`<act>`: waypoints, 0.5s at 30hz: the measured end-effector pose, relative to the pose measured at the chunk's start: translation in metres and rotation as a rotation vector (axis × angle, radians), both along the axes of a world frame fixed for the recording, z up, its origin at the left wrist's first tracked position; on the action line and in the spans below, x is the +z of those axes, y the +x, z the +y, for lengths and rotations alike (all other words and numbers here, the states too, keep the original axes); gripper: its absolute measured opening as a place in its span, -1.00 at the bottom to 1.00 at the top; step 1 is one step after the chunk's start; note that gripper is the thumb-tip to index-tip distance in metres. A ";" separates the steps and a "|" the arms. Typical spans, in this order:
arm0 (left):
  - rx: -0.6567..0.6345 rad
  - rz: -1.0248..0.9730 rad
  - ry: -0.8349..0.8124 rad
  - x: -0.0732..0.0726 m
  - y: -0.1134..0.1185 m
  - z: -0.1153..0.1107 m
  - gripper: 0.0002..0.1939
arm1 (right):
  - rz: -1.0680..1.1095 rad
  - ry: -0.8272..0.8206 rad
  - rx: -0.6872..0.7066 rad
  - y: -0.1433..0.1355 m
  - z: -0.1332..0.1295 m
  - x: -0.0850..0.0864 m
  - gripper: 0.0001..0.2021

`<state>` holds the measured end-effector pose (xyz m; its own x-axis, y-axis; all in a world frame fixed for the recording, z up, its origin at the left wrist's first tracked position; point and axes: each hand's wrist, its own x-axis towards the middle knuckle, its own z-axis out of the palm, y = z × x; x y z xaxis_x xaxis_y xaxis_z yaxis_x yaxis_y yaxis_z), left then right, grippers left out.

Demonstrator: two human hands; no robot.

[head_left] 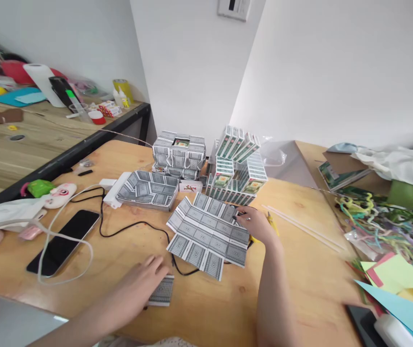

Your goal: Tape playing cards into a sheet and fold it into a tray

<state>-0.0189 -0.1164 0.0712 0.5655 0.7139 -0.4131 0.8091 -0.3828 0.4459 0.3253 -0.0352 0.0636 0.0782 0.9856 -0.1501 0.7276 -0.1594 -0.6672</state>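
On the wooden table [119,308], a pair of patterned cards [163,294] is partly covered by the left hand [150,275], whose fingers are kept close together, but whether the cards are gripped cannot be told. To the right and farther forward, the flat panel of joined cards [205,232] is laid near the open card tray [148,189], and over its right part a small dark tool [241,215] is held narrowly by the fingers of the right hand [257,224].
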 end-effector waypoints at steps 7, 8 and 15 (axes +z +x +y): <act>0.020 0.034 -0.027 0.019 -0.008 0.037 -0.87 | -0.008 -0.004 -0.004 0.000 0.002 -0.004 -0.71; 0.068 0.038 0.049 0.030 -0.010 0.049 -0.89 | -0.009 -0.009 -0.004 0.000 0.002 -0.005 -0.71; 0.379 0.215 0.607 0.062 -0.032 0.090 -0.68 | 0.009 0.005 0.002 -0.002 0.002 -0.005 -0.72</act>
<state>-0.0510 -0.0261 0.1336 0.1861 0.9816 0.0420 0.9801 -0.1885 0.0626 0.3235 -0.0331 0.0587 0.0752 0.9865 -0.1455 0.7218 -0.1546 -0.6747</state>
